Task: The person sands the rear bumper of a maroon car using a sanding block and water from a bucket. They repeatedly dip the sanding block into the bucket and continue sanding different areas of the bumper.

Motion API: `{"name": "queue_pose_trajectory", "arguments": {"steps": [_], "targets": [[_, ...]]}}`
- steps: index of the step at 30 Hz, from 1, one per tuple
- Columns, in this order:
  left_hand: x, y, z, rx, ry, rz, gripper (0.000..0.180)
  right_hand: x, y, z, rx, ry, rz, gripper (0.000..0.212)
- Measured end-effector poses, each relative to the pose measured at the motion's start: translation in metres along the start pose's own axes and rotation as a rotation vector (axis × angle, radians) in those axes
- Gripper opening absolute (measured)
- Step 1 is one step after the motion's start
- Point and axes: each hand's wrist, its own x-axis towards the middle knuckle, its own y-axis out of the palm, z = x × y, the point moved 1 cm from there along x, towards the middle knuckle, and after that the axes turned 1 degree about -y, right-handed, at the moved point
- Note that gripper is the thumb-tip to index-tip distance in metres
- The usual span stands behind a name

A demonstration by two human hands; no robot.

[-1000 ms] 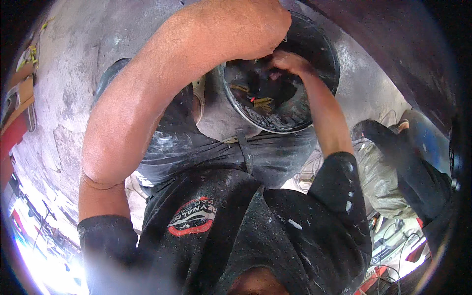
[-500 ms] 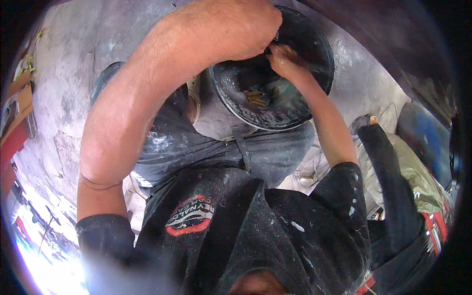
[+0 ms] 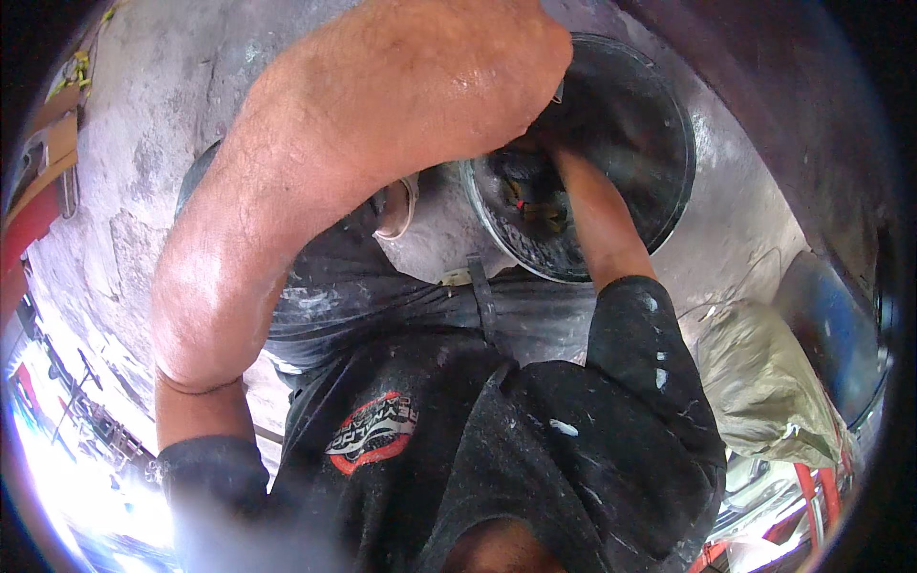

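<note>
- Where the floor (image 3: 134, 172) meets the left edge, a cardboard box (image 3: 63, 138) sits beside something red (image 3: 33, 218); glare whites out the lower corner.
- Bare from sleeve to wrist, the left forearm (image 3: 315, 143) bends up and across.
- A pale shoe (image 3: 401, 212) shows past that forearm, near the dark trousers (image 3: 353, 296).
- Specked with white, the black shirt (image 3: 458, 420) fills the lower middle.
- The left hand (image 3: 533, 63) is over the bin's upper left side, fingers out of sight; I cannot tell how far they are spread or what they hold. A small shiny bit (image 3: 558, 94) shows at its edge.
- Yellowish pieces (image 3: 543, 214) and a red spot (image 3: 520, 204) lie inside the bin, near its lower left wall.
- The right hand (image 3: 552, 147) reaches into the bin, mostly lost in shadow; its grip cannot be told.
- The round black bin (image 3: 640, 115) stands on the floor just beyond the trousers.
- Farther right, a pale sack (image 3: 764, 372) slumps beside a blue drum (image 3: 829, 329), below a dark panel (image 3: 793, 105).
</note>
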Motion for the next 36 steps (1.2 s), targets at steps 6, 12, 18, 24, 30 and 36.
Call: {"name": "queue_pose_trajectory", "arguments": {"steps": [6,12,18,24,30,36], "targets": [[0.001,0.009,0.004,0.036,0.031,-0.11,0.019,-0.015,0.019,0.004,0.22,-0.037,0.274,0.038],[0.015,0.017,0.015,0.057,0.055,-0.159,0.019,-0.052,0.012,-0.007,0.493,-0.046,0.334,0.04],[0.028,0.02,0.017,0.067,0.046,-0.162,0.019,-0.109,-0.06,0.035,0.504,-0.055,0.279,0.039],[0.03,0.017,0.013,0.062,0.036,-0.119,0.019,-0.133,-0.06,0.026,1.092,0.049,0.242,0.042],[0.024,0.008,0.003,0.056,-0.005,-0.02,0.018,-0.134,-0.075,0.031,1.019,0.035,0.191,0.047],[0.012,0.025,0.013,0.076,0.093,-0.204,0.017,-0.061,-0.076,-0.013,0.169,0.034,-0.475,0.045]]}}
